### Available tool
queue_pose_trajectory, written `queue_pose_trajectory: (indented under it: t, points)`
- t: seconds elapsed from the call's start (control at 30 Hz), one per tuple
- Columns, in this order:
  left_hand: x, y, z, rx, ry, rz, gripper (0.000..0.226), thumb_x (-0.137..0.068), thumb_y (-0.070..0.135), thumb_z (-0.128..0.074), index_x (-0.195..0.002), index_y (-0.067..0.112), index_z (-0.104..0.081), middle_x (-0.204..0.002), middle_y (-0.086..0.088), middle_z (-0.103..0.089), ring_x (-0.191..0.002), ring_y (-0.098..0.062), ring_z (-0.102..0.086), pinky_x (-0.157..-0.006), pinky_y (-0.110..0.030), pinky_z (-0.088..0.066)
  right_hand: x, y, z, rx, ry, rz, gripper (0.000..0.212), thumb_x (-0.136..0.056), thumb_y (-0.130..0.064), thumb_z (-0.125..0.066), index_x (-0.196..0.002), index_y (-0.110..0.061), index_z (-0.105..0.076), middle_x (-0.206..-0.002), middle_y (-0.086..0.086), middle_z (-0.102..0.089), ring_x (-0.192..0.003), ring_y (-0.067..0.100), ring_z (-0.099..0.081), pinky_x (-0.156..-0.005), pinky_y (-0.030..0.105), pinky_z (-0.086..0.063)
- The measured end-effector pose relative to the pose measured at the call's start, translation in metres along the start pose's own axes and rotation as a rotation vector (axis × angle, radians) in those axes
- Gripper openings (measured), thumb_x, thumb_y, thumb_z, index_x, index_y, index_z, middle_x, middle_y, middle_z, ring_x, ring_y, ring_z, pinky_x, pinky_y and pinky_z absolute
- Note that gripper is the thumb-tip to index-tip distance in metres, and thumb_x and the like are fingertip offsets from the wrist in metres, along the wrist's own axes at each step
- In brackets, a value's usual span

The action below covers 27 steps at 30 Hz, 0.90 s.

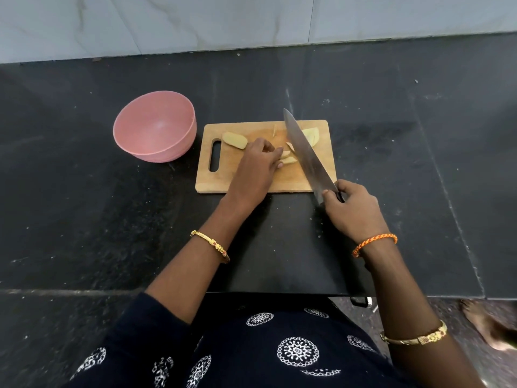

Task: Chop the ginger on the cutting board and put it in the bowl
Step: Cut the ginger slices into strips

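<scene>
A large chef's knife [305,152] is gripped at its dark handle by the right hand [351,210], fingers curled round it and the thumb laid against the heel of the blade, which is angled diagonally across a wooden cutting board [221,180] with its tip pointed toward the far edge. Pale slices of ginger [288,159] are pinned under the curled fingertips of the left hand [258,166], just beside the blade's left face; more cut strips [312,135] are seen on the blade's other side, and one larger uncut piece of ginger [235,140] is left lying near the board's handle slot [215,155] — apart from the hand. Whether the edge is touching the board cannot be told. A pink bowl [154,127], nothing visible inside it, is set on the black stone counter [84,219] just to the left of the board, close by but not touching. A gold bangle [211,245] is worn on the left wrist, an orange braided thread [373,243] on the right wrist, and a second gold bangle [414,337] further up the right forearm — a dark garment printed with white medallions [298,351] is seen below, with pale marbled wall tile [195,21] behind the counter
</scene>
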<state>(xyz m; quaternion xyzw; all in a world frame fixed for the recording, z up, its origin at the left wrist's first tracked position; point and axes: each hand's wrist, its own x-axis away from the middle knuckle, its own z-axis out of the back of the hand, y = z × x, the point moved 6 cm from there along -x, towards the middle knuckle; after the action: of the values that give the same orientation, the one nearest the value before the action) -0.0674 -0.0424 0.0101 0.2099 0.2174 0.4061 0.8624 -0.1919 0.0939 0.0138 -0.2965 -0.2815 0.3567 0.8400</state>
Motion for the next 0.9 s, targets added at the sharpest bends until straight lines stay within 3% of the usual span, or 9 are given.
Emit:
queue_pose_trajectory:
  t: [0.27,0.53,0.73,0.9]
  points:
    - [0.0,-0.007,0.003,0.026,0.076,-0.007,0.026,-0.094,0.013,-0.052,-0.115,0.003,-0.063,-0.103,-0.009,-0.057,-0.097,-0.012,-0.048,-0.082,-0.015,-0.04,0.006,-0.008,-0.008,0.023,0.0,0.05,0.032,-0.096,-0.033,-0.043,-0.089,-0.005,-0.057,-0.079,0.012,-0.061,-0.079,0.032,-0.059,-0.071,0.044,-0.054]
    - [-0.002,0.0,-0.003,-0.073,0.045,-0.066,0.037,-0.091,0.024,-0.057,-0.123,0.006,-0.058,-0.113,-0.009,-0.054,-0.107,-0.019,-0.045,-0.092,-0.026,-0.043,0.008,-0.007,-0.016,-0.02,0.018,0.031,0.031,-0.097,-0.033,-0.041,-0.089,-0.007,-0.057,-0.078,0.01,-0.06,-0.077,0.03,-0.058,-0.069,0.038,-0.05]
    - [-0.004,0.003,-0.008,-0.074,0.091,-0.021,0.046,-0.083,0.039,-0.064,-0.118,0.01,-0.063,-0.108,-0.006,-0.056,-0.104,-0.02,-0.047,-0.087,-0.028,-0.045,0.006,-0.003,-0.006,-0.097,0.085,0.024,0.034,-0.097,-0.029,-0.043,-0.086,0.0,-0.056,-0.073,0.008,-0.056,-0.07,0.024,-0.052,-0.059,0.032,-0.039]
    - [-0.002,0.004,-0.01,-0.049,0.145,0.013,0.034,-0.086,0.03,-0.062,-0.114,0.013,-0.066,-0.103,-0.004,-0.057,-0.101,-0.018,-0.048,-0.081,-0.029,-0.049,0.004,-0.004,0.0,-0.113,0.128,0.034,0.035,-0.097,-0.028,-0.044,-0.083,0.002,-0.055,-0.065,0.004,-0.05,-0.06,0.016,-0.044,-0.054,0.028,-0.035]
